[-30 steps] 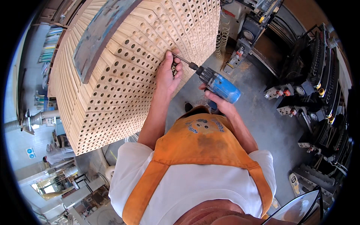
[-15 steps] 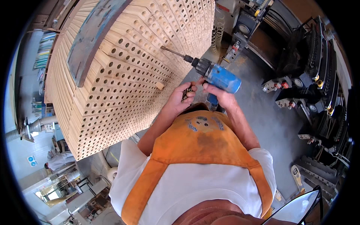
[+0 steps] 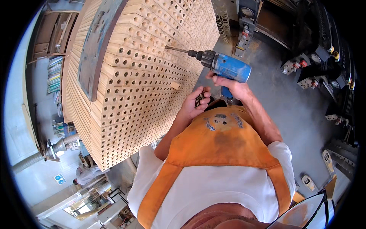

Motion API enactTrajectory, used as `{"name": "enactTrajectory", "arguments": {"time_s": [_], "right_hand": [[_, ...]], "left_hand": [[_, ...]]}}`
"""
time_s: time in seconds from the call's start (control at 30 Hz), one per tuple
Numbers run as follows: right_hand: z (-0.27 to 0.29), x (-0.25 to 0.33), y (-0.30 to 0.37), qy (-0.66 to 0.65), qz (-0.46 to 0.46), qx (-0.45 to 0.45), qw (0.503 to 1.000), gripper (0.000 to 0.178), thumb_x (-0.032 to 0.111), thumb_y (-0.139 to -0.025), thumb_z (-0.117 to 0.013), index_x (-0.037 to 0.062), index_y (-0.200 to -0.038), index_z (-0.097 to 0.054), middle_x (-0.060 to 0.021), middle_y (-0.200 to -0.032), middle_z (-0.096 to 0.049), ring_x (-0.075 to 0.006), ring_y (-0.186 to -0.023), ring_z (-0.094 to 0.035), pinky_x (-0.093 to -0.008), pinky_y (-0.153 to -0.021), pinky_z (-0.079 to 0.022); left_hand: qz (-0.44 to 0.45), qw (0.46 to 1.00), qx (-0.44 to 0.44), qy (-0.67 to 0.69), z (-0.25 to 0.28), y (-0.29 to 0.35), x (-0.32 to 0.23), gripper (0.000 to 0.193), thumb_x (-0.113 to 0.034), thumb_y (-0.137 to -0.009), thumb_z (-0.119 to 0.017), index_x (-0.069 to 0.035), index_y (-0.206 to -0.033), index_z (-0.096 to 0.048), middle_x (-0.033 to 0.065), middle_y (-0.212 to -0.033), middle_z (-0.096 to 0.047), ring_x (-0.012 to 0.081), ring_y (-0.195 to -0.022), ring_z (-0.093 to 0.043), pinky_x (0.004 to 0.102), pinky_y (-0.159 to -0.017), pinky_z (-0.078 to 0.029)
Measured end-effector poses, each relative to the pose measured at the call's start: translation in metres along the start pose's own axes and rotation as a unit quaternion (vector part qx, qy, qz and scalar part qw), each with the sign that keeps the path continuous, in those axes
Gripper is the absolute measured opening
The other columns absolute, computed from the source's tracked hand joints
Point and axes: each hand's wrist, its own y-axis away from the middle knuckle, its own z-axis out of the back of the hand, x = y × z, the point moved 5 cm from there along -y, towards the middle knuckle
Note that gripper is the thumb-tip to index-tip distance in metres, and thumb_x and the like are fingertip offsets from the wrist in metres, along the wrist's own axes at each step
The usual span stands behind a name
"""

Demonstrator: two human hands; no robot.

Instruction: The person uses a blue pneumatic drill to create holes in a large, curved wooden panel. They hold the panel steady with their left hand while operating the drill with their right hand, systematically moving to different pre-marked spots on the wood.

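Note:
My right hand [image 3: 233,86] grips a blue pistol-shaped power drill [image 3: 231,68] by its handle. The drill's long driver bit [image 3: 177,50] points left, its tip at the holed face of a big stack of pale wooden pieces [image 3: 133,93]; whether it touches cannot be made out. Beside the drill, my left hand [image 3: 192,105] curls round several small brass-coloured metal inserts [image 3: 199,100]. Dark metal inserts fill the holes in the nearer and lower rows of the stack, while holes farther up look like bare wood. A small wooden block [image 3: 175,85] sticks out from the face.
A worn blue-grey board [image 3: 100,49] lies against the stack's upper left. Black machinery with gauges [image 3: 315,58] lines the right side, and a coiled hose [image 3: 223,23] hangs behind the stack. Another person [image 3: 87,174] is in the background at lower left.
The view has shifted, so the stack and the machinery sit differently in it. My right hand has drawn slightly away from my left, which still holds the inserts.

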Motion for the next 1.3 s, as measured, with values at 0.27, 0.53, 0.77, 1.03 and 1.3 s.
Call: {"name": "enactTrajectory", "arguments": {"time_s": [0.27,0.53,0.77,1.03,1.3], "right_hand": [[-0.009,-0.004,0.010,0.055,0.015,-0.012,0.998,0.028,0.005,-0.083,-0.066,0.0032,-0.111,-0.063,-0.0078,-0.102,-0.069,-0.0150,-0.095,-0.063,-0.0310,-0.085,-0.051],[-0.011,-0.020,0.011,0.095,0.049,-0.047,0.993,0.025,0.008,-0.083,-0.068,0.0044,-0.108,-0.065,-0.0051,-0.096,-0.068,-0.0112,-0.082,-0.061,-0.0260,-0.068,-0.049],[-0.022,-0.009,0.014,0.018,0.062,-0.044,0.997,0.021,0.009,-0.084,-0.068,0.0047,-0.104,-0.066,-0.0043,-0.095,-0.068,-0.0122,-0.082,-0.061,-0.0274,-0.068,-0.050],[-0.018,-0.015,0.012,0.036,0.065,-0.033,0.997,0.026,0.006,-0.084,-0.068,0.0045,-0.109,-0.065,-0.0060,-0.099,-0.069,-0.0130,-0.085,-0.062,-0.0289,-0.070,-0.051],[-0.009,-0.013,0.008,0.268,0.206,0.009,0.941,0.037,0.003,-0.084,-0.066,0.0069,-0.120,-0.059,-0.0060,-0.111,-0.066,-0.0108,-0.087,-0.061,-0.0260,-0.068,-0.050]], "left_hand": [[0.024,0.994,-0.017,-0.105,0.017,0.008,-0.008,0.027,-0.023,-0.097,-0.049,-0.006,-0.118,-0.053,-0.0019,-0.082,-0.050,0.0052,-0.061,-0.044,0.0166,-0.043,-0.034],[0.011,0.985,-0.047,-0.165,0.014,0.008,-0.013,0.027,-0.023,-0.097,-0.049,-0.007,-0.118,-0.052,-0.0037,-0.082,-0.050,0.0046,-0.060,-0.042,0.0168,-0.043,-0.031],[0.004,0.981,-0.081,-0.174,0.021,0.014,-0.022,0.025,-0.022,-0.097,-0.049,-0.007,-0.116,-0.053,-0.0037,-0.082,-0.050,0.0048,-0.062,-0.041,0.0169,-0.045,-0.032],[-0.018,0.985,-0.081,-0.153,0.025,0.012,-0.021,0.026,-0.022,-0.097,-0.050,-0.003,-0.114,-0.053,-0.0006,-0.083,-0.052,0.0068,-0.064,-0.045,0.0172,-0.045,-0.034],[-0.223,0.969,0.022,-0.102,-0.041,0.000,-0.096,0.026,-0.025,-0.097,-0.051,-0.008,-0.116,-0.053,-0.0009,-0.086,-0.052,0.0076,-0.067,-0.049,0.0185,-0.045,-0.036]]}}
